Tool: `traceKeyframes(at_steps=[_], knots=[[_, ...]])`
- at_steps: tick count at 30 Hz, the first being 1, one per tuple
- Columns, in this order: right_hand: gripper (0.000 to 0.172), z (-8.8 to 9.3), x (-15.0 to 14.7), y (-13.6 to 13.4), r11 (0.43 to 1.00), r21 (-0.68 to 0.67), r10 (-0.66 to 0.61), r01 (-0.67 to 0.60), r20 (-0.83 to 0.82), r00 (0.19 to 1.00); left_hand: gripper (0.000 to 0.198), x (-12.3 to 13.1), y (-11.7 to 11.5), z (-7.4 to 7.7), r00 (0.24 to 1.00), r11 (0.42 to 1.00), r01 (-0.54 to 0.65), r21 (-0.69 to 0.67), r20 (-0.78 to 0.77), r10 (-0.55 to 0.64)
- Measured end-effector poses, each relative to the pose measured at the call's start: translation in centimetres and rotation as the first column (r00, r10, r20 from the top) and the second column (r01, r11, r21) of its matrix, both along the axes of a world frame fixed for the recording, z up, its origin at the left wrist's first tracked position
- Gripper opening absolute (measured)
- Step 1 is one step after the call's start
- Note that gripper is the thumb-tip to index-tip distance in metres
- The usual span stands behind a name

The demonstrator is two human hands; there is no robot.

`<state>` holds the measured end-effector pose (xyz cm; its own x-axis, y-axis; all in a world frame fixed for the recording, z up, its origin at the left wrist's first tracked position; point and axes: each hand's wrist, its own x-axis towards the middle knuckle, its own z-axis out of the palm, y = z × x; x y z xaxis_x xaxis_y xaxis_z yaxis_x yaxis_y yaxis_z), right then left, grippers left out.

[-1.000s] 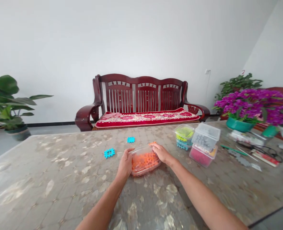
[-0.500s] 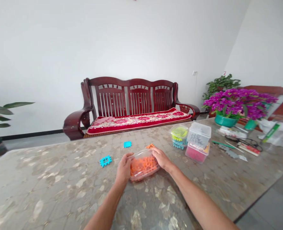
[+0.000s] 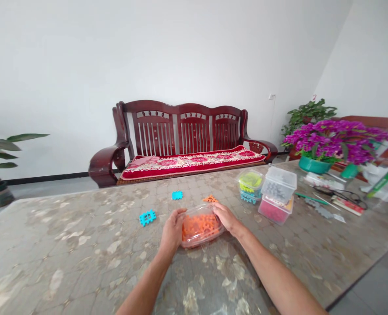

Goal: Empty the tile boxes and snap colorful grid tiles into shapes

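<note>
Holding a clear plastic box (image 3: pixel 194 244) of orange pieces (image 3: pixel 202 228) between both hands, on the surface (image 3: pixel 65 262), long side lying crosswise; left grip (image 3: pixel 172 232) pressing its left end, right grip (image 3: pixel 225 217) pressing its right end, fingers slightly spreading.

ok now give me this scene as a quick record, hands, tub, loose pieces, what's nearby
left hand: gripping the left end of the clear plastic tub
right hand: on the tub's right end
tub contents: orange interlocking pieces
loose on patterned table: two blue pieces, one orange piece
nearby: stacked plastic boxes to the right
behind: dark red wooden bench
</note>
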<state>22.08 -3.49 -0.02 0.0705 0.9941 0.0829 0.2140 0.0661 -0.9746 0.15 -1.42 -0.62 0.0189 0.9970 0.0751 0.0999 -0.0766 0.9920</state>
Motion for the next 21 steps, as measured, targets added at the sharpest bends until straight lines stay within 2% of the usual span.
traceKeyframes(at_steps=[3,7,12,15,18,21], knots=[[0.038,-0.2,0.1,0.0,1.000,-0.012,0.012,-0.013,-0.006,1.000,0.027,-0.1,0.2,-0.5,0.993,0.998,0.037,0.053,-0.115,-0.031],[0.037,-0.6,0.2,0.0,1.000,-0.028,-0.001,0.000,-0.047,0.999,0.033,-0.2,0.7,-1.2,0.976,0.995,0.090,0.036,-0.204,-0.081],[0.047,-0.3,0.6,0.2,0.996,-0.052,0.069,-0.072,-0.050,0.996,0.038,-0.2,0.7,-0.7,0.922,0.995,0.102,-0.006,-0.376,-0.097],[0.052,0.4,1.0,0.9,0.994,-0.030,0.107,-0.104,0.110,0.988,0.038,-0.4,0.5,0.1,0.895,0.996,0.085,-0.022,-0.437,-0.086],[0.047,1.4,1.4,1.9,0.991,-0.008,0.130,-0.134,0.299,0.945,0.037,-0.6,0.2,0.9,0.867,0.997,0.073,-0.033,-0.492,-0.080],[0.040,1.8,1.5,2.2,0.985,-0.014,0.166,-0.172,0.349,0.922,0.038,-0.5,-0.2,1.4,0.846,0.997,0.068,-0.037,-0.527,-0.077]])
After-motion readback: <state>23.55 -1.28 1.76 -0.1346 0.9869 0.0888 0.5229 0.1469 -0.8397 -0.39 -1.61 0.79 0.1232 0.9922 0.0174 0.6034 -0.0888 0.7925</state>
